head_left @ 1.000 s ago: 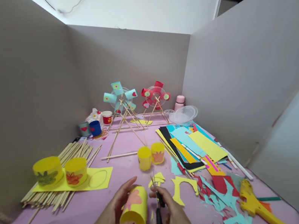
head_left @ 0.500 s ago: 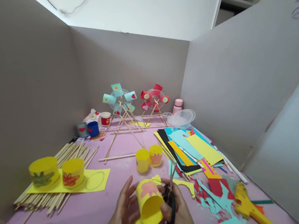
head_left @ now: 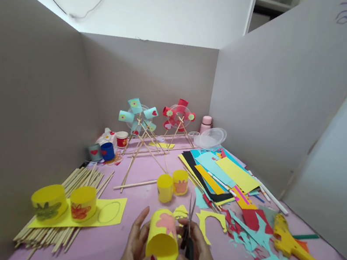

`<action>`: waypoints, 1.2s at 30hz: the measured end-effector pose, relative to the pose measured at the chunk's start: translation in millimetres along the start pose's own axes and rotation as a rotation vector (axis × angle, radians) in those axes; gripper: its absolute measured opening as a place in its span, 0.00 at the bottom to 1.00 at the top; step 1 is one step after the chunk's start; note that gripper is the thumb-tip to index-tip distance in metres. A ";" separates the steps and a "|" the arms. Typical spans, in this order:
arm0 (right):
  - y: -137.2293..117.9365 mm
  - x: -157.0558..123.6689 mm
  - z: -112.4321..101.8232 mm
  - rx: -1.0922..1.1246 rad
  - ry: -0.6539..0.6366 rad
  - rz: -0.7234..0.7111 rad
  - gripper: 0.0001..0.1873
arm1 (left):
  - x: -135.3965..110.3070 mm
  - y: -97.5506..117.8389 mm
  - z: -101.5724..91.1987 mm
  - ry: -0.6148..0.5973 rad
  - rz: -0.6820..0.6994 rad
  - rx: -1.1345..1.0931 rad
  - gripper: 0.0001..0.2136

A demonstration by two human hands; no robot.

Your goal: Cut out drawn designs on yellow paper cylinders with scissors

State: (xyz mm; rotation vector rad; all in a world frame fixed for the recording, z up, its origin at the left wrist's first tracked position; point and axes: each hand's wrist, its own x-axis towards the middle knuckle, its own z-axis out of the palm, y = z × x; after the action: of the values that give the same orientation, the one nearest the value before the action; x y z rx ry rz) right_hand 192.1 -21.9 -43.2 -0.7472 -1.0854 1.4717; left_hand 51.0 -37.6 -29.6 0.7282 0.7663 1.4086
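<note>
Head view: the left hand [head_left: 136,252] is closed round a yellow paper tube [head_left: 153,233], its thumb pressed at the near rim and its fingers along the left side. The right hand [head_left: 203,259] is curled round black-handled scissors [head_left: 190,252]; whether its fingertips also touch the tube, I cannot tell. The tube is low in the middle of the view, between both hands.

Half a second ago the tube leaned further to the right and the left thumb sat below it; now the thumb has come up to the rim and the tube has swung straighter, which gives the left hand a firmer hold while the scissors stay in the other. Its long axis runs roughly front to back, the open mouth facing the wearer and slightly right, with a pink flower cutout [head_left: 166,223] uppermost. The scissor blades point up and away.

Just beyond lie yellow paper scraps [head_left: 181,211]; past them, two small yellow tubes [head_left: 164,188] stand side by side. Leftward, two wider yellow rings [head_left: 83,204] rest on a yellow strip [head_left: 115,211] over wooden sticks [head_left: 63,241]. Rightward are light-blue offcuts [head_left: 275,259] and a yellow glue gun [head_left: 311,259]. Farthest out stand a light-blue paper pinwheel [head_left: 135,105] and a red one [head_left: 182,103].
</note>
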 end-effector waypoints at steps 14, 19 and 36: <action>-33.6 0.3 -12.9 -0.976 -0.205 -0.028 0.06 | -6.6 38.4 -9.9 0.099 0.080 0.323 0.36; -31.1 0.4 -15.2 -1.036 -0.178 -0.041 0.05 | -4.3 37.2 -13.3 0.088 0.076 0.341 0.36; -36.0 5.0 -14.2 -1.133 -0.218 -0.001 0.04 | -3.4 36.0 -10.7 0.112 0.021 0.287 0.36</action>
State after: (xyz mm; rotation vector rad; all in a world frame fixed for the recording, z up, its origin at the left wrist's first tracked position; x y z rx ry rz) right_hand 218.1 -14.8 -15.0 -1.3517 -2.1132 0.8400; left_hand 21.6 -39.8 -6.1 0.8852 1.0656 1.3814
